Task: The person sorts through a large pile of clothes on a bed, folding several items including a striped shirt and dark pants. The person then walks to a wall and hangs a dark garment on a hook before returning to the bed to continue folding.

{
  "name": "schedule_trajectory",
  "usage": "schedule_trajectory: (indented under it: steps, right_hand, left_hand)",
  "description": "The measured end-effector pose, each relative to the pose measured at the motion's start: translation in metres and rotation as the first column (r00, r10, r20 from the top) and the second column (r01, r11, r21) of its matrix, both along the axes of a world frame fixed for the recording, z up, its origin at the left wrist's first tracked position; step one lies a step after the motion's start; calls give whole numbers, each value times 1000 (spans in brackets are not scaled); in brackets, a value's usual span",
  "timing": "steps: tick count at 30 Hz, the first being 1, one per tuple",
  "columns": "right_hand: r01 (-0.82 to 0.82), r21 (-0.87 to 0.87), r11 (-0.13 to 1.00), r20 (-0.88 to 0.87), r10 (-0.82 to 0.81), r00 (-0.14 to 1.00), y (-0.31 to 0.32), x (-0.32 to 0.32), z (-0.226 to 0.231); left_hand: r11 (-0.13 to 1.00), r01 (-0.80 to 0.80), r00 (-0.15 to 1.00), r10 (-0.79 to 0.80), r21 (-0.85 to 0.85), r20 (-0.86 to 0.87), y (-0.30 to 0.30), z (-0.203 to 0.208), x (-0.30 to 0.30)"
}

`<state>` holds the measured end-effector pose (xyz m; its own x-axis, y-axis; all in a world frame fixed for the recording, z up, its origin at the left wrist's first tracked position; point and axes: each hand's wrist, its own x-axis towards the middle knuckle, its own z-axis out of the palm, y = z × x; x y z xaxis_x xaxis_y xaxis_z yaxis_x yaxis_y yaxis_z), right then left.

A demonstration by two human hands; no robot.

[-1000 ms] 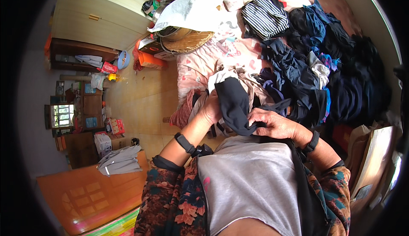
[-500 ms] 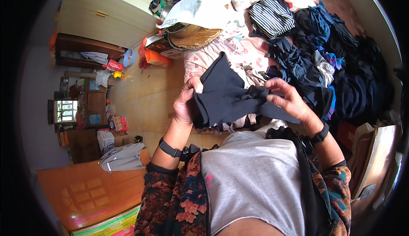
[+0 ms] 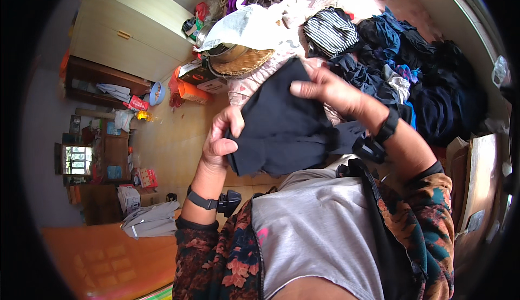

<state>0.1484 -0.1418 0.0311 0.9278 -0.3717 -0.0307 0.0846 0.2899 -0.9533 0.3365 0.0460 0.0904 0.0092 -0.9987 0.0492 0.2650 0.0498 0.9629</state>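
Note:
A black garment, perhaps trousers, is stretched between my hands in front of my body. My left hand pinches its left edge, thumb on top and fingers curled around the cloth. Along the upper right side, my right hand holds the far edge, its thumb over the cloth and its fingertips partly hidden behind. A loose part of the garment trails right, under my right wrist.
On the patterned bed lie a folded striped garment and a heap of dark clothes. A woven tray and a metal pot under white cloth stand at the bed's left corner. A wooden board leans at right.
My right hand has moved up and left onto the garment's far edge. The cloth is spread flatter and wider. My left hand has shifted slightly left and down, still gripping.

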Motion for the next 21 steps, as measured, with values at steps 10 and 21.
schedule_trajectory:
  steps: [10,21]
  right_hand:
    - [375,-768,519,291,-238,927,7,-48,148]
    - [572,-702,424,506,-268,820,34,-104,265]
  left_hand:
    - [984,-159,953,173,-75,248,13,-3,-20]
    - [937,-186,819,314,-296,481,18,46,-28]
